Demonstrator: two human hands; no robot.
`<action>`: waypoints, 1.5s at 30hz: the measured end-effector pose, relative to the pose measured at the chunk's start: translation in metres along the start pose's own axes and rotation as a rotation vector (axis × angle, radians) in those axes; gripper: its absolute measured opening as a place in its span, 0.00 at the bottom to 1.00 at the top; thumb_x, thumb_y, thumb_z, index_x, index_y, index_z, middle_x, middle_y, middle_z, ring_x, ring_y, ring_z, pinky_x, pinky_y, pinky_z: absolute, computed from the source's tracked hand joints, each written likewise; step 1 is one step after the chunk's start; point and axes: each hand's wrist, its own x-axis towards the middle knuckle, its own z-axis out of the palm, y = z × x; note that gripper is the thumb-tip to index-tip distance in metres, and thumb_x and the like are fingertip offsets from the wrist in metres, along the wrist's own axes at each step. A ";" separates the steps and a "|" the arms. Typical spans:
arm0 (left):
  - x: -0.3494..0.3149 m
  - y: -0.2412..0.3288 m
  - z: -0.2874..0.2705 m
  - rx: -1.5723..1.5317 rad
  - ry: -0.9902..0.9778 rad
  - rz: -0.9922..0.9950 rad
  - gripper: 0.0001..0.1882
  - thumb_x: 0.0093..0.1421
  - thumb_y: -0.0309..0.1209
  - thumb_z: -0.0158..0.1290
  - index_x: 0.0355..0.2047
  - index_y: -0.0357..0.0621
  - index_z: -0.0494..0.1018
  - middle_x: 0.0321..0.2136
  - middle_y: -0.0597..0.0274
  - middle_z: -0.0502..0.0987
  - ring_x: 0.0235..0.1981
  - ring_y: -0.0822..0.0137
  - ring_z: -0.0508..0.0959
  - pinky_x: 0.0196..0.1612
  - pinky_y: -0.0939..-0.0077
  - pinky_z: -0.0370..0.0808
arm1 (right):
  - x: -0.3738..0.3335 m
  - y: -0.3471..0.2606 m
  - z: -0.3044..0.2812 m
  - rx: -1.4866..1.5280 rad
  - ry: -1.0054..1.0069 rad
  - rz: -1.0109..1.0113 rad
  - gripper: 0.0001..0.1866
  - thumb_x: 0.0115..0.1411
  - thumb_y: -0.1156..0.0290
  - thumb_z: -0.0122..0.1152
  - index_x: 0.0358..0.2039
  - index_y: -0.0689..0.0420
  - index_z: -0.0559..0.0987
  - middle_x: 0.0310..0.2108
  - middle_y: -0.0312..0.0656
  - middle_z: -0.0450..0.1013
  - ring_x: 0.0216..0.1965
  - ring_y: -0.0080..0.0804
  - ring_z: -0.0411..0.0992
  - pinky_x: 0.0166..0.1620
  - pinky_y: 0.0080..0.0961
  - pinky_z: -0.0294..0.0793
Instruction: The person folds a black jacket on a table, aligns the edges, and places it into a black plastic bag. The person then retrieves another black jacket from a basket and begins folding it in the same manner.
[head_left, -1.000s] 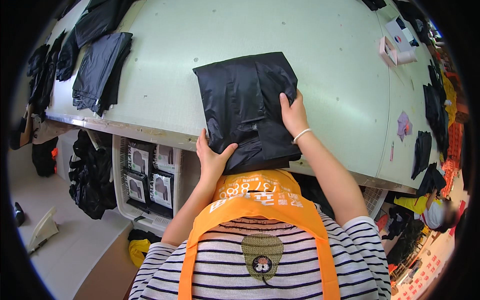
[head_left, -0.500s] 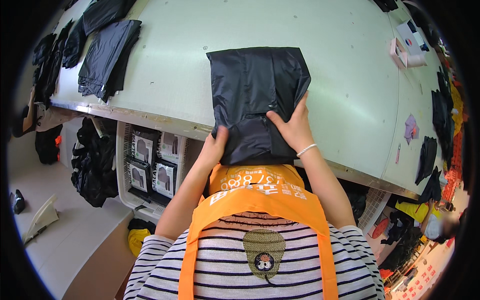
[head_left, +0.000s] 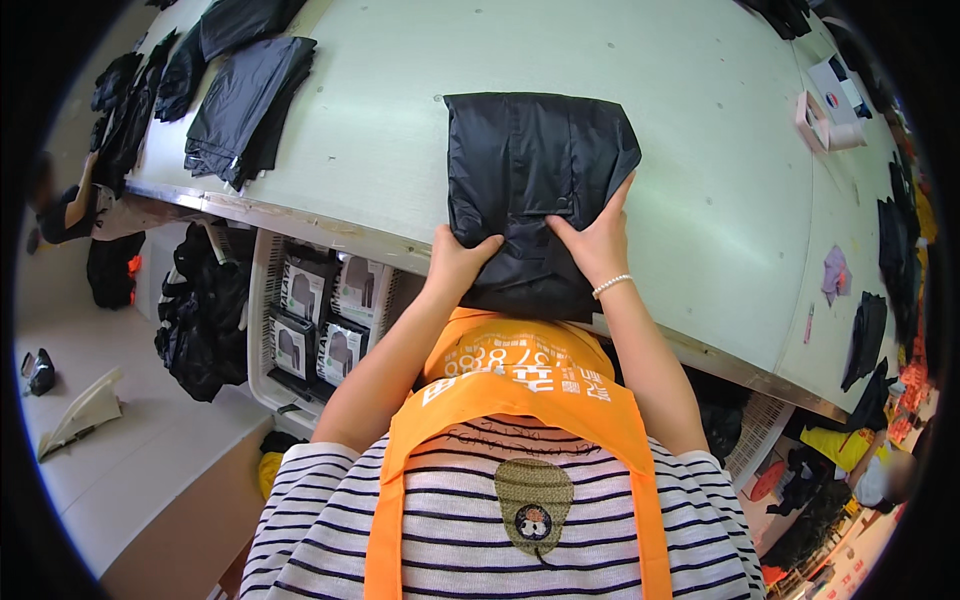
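A folded black garment [head_left: 535,155] of thin, shiny fabric lies at the near edge of the table in front of me. Its lower end hangs over the edge against my orange apron. My left hand [head_left: 460,262] grips its left side, thumb pressed on top and the other fingers hidden beneath. On the right side, my right hand [head_left: 598,245] holds it the same way, its thumb beside a small pocket-like seam near the middle. A white beaded bracelet [head_left: 611,286] circles my right wrist.
A pale green table [head_left: 380,130] stretches ahead. Folded black garments [head_left: 245,110] are stacked at its left, more at its right. Below the left edge, a white basket [head_left: 262,330] holds packaged garments. A pink box [head_left: 812,122] stands far right. People are at both sides.
My left hand has moved up and inward along the garment, its thumb now lying further over the top. The right hand keeps nearly the same grip. The whole view has shifted slightly.
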 end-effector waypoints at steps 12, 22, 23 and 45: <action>0.080 0.022 0.000 0.569 0.030 0.493 0.10 0.62 0.33 0.42 0.38 0.38 0.59 0.32 0.37 0.75 0.36 0.39 0.75 0.37 0.54 0.72 | 0.016 -0.125 0.060 -0.649 -0.024 -0.374 0.28 0.49 0.38 0.56 0.46 0.39 0.79 0.56 0.69 0.55 0.43 0.61 0.64 0.46 0.45 0.66; 0.075 0.010 -0.065 0.235 -0.399 0.677 0.20 0.51 0.33 0.55 0.43 0.36 0.69 0.39 0.35 0.72 0.43 0.39 0.72 0.48 0.56 0.68 | 0.066 -0.192 0.122 -1.155 -0.300 -0.157 0.41 0.37 0.36 0.66 0.50 0.47 0.76 0.53 0.59 0.62 0.54 0.62 0.57 0.54 0.49 0.57; 0.073 0.015 -0.082 0.461 -0.410 0.699 0.19 0.50 0.38 0.57 0.39 0.38 0.73 0.36 0.43 0.76 0.41 0.45 0.74 0.47 0.57 0.70 | 0.065 -0.192 0.126 -1.184 -0.267 -0.166 0.40 0.38 0.40 0.67 0.50 0.47 0.76 0.52 0.58 0.63 0.54 0.62 0.57 0.54 0.49 0.57; 0.275 0.038 -0.331 0.431 -0.008 0.694 0.22 0.68 0.42 0.35 0.61 0.58 0.61 0.61 0.41 0.56 0.63 0.40 0.53 0.62 0.44 0.48 | 0.074 -0.169 0.088 -0.622 -0.141 -0.189 0.25 0.40 0.60 0.70 0.42 0.51 0.81 0.43 0.56 0.69 0.48 0.51 0.66 0.51 0.38 0.66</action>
